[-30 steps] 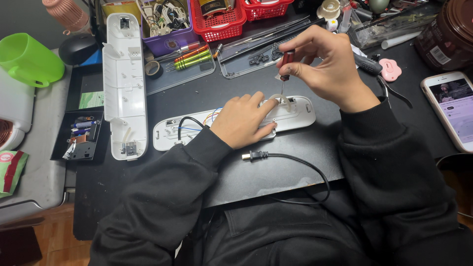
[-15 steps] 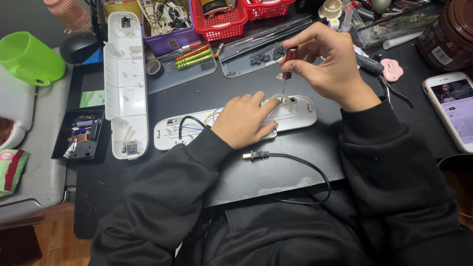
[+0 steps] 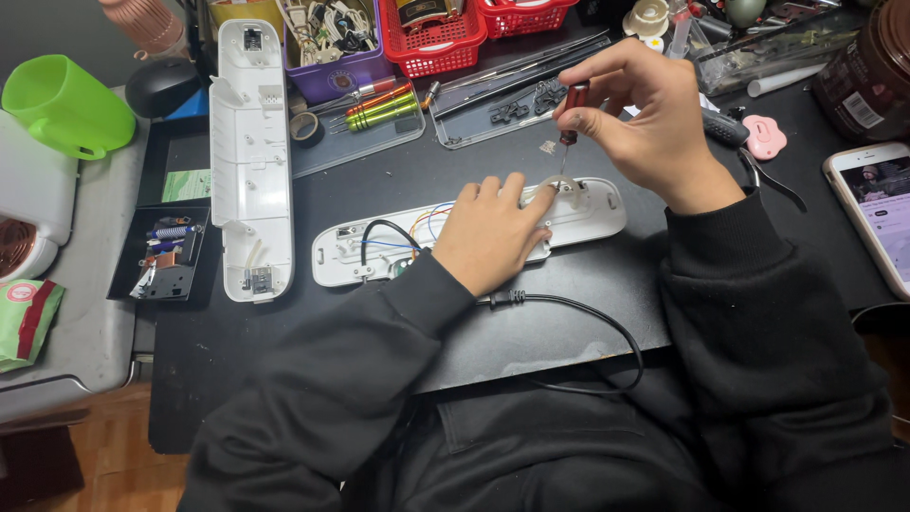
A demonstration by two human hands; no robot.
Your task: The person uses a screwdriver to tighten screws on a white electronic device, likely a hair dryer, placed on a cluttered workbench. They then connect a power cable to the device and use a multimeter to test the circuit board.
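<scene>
Little has moved since the earlier frames: both hands stay on the same housing, and the screwdriver stays upright at its right end, its grip only slightly shifted.

Across the scene lies the black worktop [image 3: 284, 379], with a grey surface to its left. Near the middle sits the open white housing [image 3: 588, 204], long and narrow, lying left to right, with black, blue and yellow wires showing in its left half. A second white housing half [image 3: 248, 152] lies left of it, running from far to near. A black cable [image 3: 607, 327] with a plug end curls near the person, just beside the left wrist.

At the far edge stand a purple basket [image 3: 332, 66] of odd parts and a red basket [image 3: 431, 38]; a green cup [image 3: 62, 104] lies at far left, and a phone [image 3: 877, 209] lies at the right edge.

The left hand [image 3: 493, 232] lies flat on the middle of the open housing, fingers together and stretched toward its right end, pressing it down. The right hand [image 3: 645, 118] hovers over that end, fingers pinched round the dark red handle of a small screwdriver [image 3: 572, 118], whose shaft points down to the housing just beyond the left fingertips.
</scene>
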